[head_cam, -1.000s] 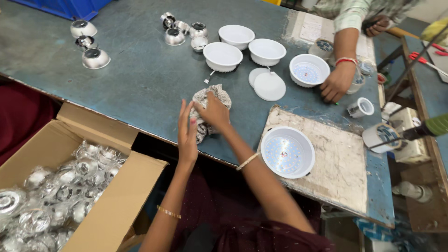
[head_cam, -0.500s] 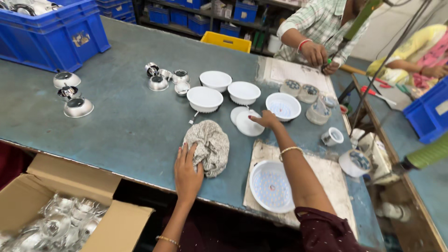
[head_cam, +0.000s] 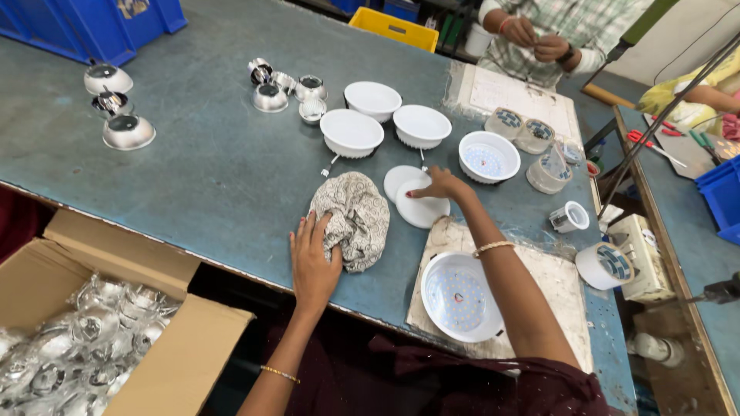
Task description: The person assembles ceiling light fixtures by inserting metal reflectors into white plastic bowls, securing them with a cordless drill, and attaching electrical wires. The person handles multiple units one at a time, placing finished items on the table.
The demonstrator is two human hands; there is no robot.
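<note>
Grey patterned crumpled cloth (head_cam: pixel 351 219) lies on the blue-grey metal tabletop (head_cam: pixel 208 177), left hand (head_cam: pixel 312 258) flat upon its edge, fingers spread. Right hand (head_cam: pixel 439 185) rests fingertips on flat white round plastic discs (head_cam: pixel 416 202), gripping nothing.

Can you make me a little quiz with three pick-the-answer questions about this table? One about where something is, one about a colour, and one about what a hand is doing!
1. Where is the cardboard box of shiny metal cups?
A. Below the table's near edge
B. On top of the table
C. Beside the yellow bin

2. What colour are the flat round discs?
A. Red
B. White
C. Black

3. What is the left hand doing?
A. Hanging in the air
B. Holding a screwdriver
C. Resting on the crumpled cloth

Answers: 1 A, the box sits lower than the table, at its front edge. 2 B, both discs look white under the right hand. 3 C, its fingers lie on the cloth.
</note>
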